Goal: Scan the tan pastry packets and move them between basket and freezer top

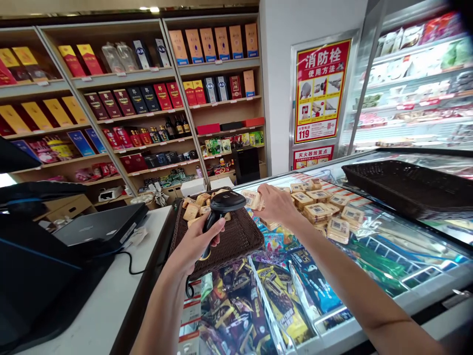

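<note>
My left hand [199,241] is wrapped round the handle of a black barcode scanner [227,199], whose head points right. Between the fingers of my right hand [275,204] is a small wrapped package [252,199] with a barcode label, close in front of the scanner's head. Below the scanner stands a brown woven basket [236,241] with several similar packages [191,212] toward its far left. More labelled packages [317,212] lie in a loose pile on the freezer's glass top, to the right of my right hand.
Under the glass of the freezer [254,276] are bagged frozen goods. A second dark basket [410,185] rests at the right. The white counter [107,296] with a black device [96,227] and cable is at left. Shelves [218,64] of boxes line the back wall.
</note>
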`<state>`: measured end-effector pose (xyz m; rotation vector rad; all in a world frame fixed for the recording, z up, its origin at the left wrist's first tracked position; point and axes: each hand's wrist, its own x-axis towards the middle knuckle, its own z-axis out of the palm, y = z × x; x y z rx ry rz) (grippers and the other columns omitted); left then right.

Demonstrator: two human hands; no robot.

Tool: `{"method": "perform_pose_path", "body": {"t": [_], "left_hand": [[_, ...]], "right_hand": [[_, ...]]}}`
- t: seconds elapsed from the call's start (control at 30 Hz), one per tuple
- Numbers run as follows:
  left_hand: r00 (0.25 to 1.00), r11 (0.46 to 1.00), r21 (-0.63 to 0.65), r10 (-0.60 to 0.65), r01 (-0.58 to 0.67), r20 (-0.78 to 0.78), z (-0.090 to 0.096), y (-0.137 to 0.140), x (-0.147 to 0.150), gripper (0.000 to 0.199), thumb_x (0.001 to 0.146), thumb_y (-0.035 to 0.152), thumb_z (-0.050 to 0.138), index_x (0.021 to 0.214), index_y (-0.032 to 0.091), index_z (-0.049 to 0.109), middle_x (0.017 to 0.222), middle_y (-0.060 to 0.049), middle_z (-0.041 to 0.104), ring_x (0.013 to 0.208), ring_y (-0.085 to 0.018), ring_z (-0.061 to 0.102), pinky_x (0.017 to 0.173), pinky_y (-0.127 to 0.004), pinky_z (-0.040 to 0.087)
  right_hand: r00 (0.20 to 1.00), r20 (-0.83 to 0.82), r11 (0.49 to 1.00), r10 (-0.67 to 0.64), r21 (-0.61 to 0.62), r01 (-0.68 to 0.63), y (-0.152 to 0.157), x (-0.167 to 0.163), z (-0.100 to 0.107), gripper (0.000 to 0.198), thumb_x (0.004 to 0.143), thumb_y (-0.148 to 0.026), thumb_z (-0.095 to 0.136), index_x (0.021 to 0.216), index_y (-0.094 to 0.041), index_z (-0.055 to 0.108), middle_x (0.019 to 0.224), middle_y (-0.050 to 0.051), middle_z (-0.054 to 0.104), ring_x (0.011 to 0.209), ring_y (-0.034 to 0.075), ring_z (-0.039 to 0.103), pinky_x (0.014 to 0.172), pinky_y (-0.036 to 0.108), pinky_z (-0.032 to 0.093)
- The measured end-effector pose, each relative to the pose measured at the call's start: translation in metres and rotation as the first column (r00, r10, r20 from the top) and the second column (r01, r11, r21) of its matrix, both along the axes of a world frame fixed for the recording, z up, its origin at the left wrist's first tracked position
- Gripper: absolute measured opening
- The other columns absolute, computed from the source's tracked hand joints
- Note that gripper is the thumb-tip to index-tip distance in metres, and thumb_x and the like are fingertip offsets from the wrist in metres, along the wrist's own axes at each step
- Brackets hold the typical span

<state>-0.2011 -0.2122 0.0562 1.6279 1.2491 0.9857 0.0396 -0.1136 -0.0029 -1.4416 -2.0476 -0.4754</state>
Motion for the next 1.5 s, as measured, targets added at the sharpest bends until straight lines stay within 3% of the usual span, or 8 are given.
{"method": "perform_pose_path", "body": {"t": [0.47,0.57,0.73,0.83,1.03,1.23,1.4,1.5], "left_hand": [[0.998,0.999,0.001,0.044,-0.044,-0.04,-0.001,0.007,0.002,0.053,0.072,0.07,0.069,0.082,0.019,0.059,0.064,0.001,0.054,0.058,-0.013,0.047,0.05,-0.022,0.031],[0.998,0.999,-0.005,0.041,-0.041,-0.045,0.0,0.01,0.0,0.055,0.068,0.072,0.071,0.082,0.02,0.06,0.062,0.001,0.054,0.058,-0.014,0.046,0.048,-0.022,0.03],[0.998,0.999,0.003,0.045,-0.045,-0.045,-0.002,0.013,0.001,0.053,0.069,0.07,0.072,0.083,0.019,0.062,0.068,0.0,0.057,0.061,-0.013,0.048,0.054,-0.023,0.038],[0.997,0.999,0.007,0.044,-0.044,-0.058,-0.004,0.015,0.002,0.054,0.069,0.071,0.072,0.083,0.019,0.063,0.069,-0.001,0.058,0.061,-0.014,0.049,0.054,-0.024,0.038],[0.997,0.998,-0.023,0.051,-0.052,-0.056,-0.005,0.017,0.002,0.054,0.069,0.071,0.072,0.081,0.018,0.062,0.067,0.0,0.058,0.059,-0.013,0.049,0.052,-0.022,0.036],[0.993,0.993,0.046,0.108,-0.106,-0.039,0.002,0.015,-0.012,0.052,0.071,0.067,0.072,0.08,0.017,0.062,0.066,-0.001,0.057,0.06,-0.014,0.05,0.054,-0.024,0.039],[0.983,0.982,0.059,0.177,-0.18,0.055,0.004,0.016,-0.036,0.049,0.071,0.063,0.075,0.084,0.018,0.059,0.071,0.001,0.057,0.06,-0.012,0.051,0.055,-0.023,0.04],[0.978,0.978,0.051,0.201,-0.204,0.059,0.003,0.016,-0.044,0.048,0.074,0.063,0.072,0.08,0.018,0.058,0.066,0.002,0.055,0.057,-0.011,0.049,0.055,-0.023,0.038]], "right_hand": [[0.956,-0.184,0.967,-0.228,-0.158,0.2,0.017,0.054,0.018,0.052,0.079,-0.047,0.069,0.117,-0.018,0.047,0.114,0.014,0.063,0.102,0.03,0.061,0.08,0.036,0.047],[0.815,-0.363,0.89,-0.451,-0.246,0.384,0.026,0.11,0.018,0.062,0.079,-0.044,0.071,0.126,-0.013,0.044,0.12,0.019,0.06,0.102,0.03,0.062,0.082,0.036,0.05],[0.444,-0.445,0.612,-0.778,-0.372,0.698,0.034,0.192,-0.017,0.077,0.077,-0.037,0.074,0.136,0.0,0.04,0.129,0.034,0.052,0.118,0.039,0.056,0.089,0.042,0.051],[0.441,-0.341,0.557,-0.83,-0.483,0.676,0.039,0.214,-0.043,0.073,0.081,-0.041,0.068,0.137,0.001,0.045,0.125,0.035,0.055,0.119,0.041,0.057,0.087,0.046,0.053],[0.547,-0.241,0.572,-0.802,-0.574,0.586,0.05,0.214,-0.059,0.044,0.083,-0.025,0.06,0.121,-0.003,0.065,0.115,0.029,0.066,0.113,0.037,0.064,0.092,0.046,0.051],[0.6,-0.225,0.624,-0.767,-0.481,0.616,0.045,0.18,-0.034,0.059,0.088,-0.034,0.059,0.136,0.0,0.051,0.131,0.033,0.057,0.123,0.04,0.056,0.096,0.049,0.047],[0.891,-0.123,0.844,-0.438,-0.397,0.36,0.042,0.081,-0.011,0.041,0.094,-0.041,0.051,0.126,-0.015,0.059,0.121,0.018,0.067,0.113,0.032,0.063,0.091,0.042,0.048],[0.995,-0.04,0.887,-0.095,-0.457,0.066,0.046,-0.003,-0.01,0.038,0.094,-0.042,0.054,0.122,-0.019,0.061,0.123,0.016,0.067,0.116,0.03,0.061,0.094,0.04,0.048]]}}
